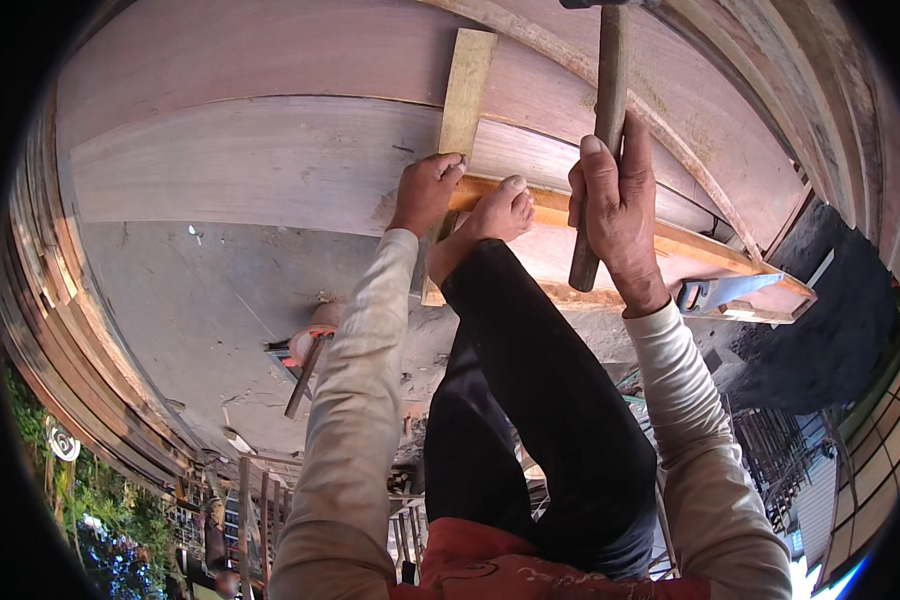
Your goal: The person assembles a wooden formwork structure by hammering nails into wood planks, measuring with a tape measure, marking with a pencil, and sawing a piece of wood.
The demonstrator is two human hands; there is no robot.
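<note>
My right hand (pixel 620 205) is wrapped round the wooden handle of a hammer (pixel 612 70), held upright; only a sliver of its dark head shows at the top edge. My left hand (pixel 428 190) is closed, its fingertips pressed together against a short pale wooden board (pixel 465 90). Whatever sits between those fingertips is too small to make out. Beside it, my bare foot (pixel 492 212) rests on a long orange-brown wooden strip (pixel 690 243), where the short board crosses it.
Wide plywood sheets (pixel 240 150) lie beyond my hands. A handsaw (pixel 735 290) rests on the wooden frame at the right. An orange container (pixel 320 322) with tools stands on the grey ground at the left. Stacked planks (pixel 80 310) line the left rim; a dark heap (pixel 820 330) lies far right.
</note>
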